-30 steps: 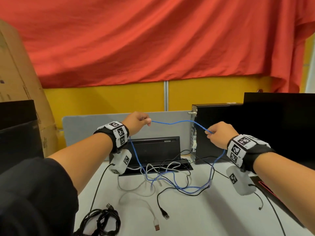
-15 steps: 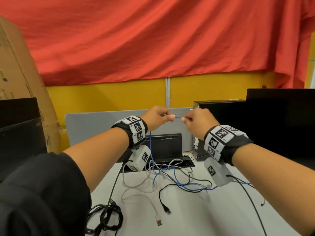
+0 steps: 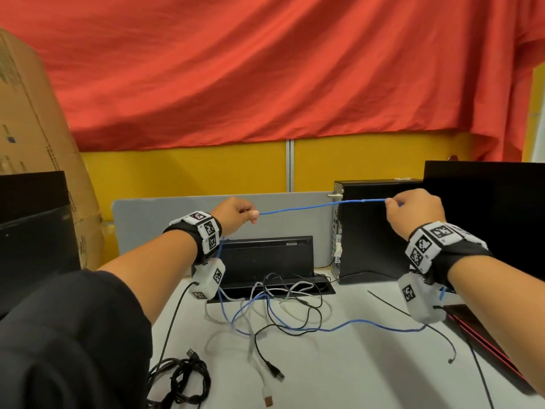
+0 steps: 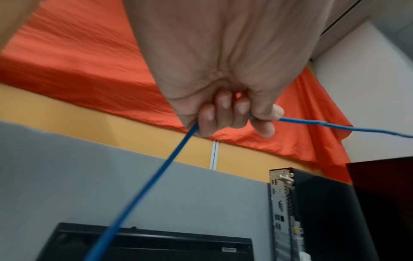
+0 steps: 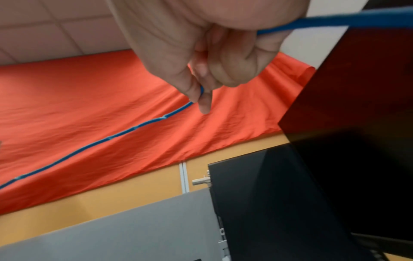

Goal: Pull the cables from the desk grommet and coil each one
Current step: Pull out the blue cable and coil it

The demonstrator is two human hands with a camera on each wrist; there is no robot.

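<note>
A thin blue cable (image 3: 321,206) runs taut in the air between my two raised hands. My left hand (image 3: 239,214) grips it with curled fingers (image 4: 223,116), and the cable (image 4: 143,187) drops from the fist toward the desk. My right hand (image 3: 413,211) pinches the cable (image 5: 116,136) between thumb and forefinger. More blue cable (image 3: 354,322) lies looped on the white desk (image 3: 354,373), tangled with white and black cables (image 3: 283,299) in front of the open black grommet lid (image 3: 265,258).
A coiled black cable (image 3: 182,379) lies at the desk's near left. A white USB cable (image 3: 262,376) and a black USB lead (image 3: 274,370) trail forward. A black computer tower (image 3: 377,228) and a monitor (image 3: 486,208) stand right; another monitor (image 3: 32,225) and a cardboard box (image 3: 35,143) left.
My hands were together half a second ago; the right hand has since swung out to the right, drawing a long taut span of blue cable between them. The desk loop shifted right.
</note>
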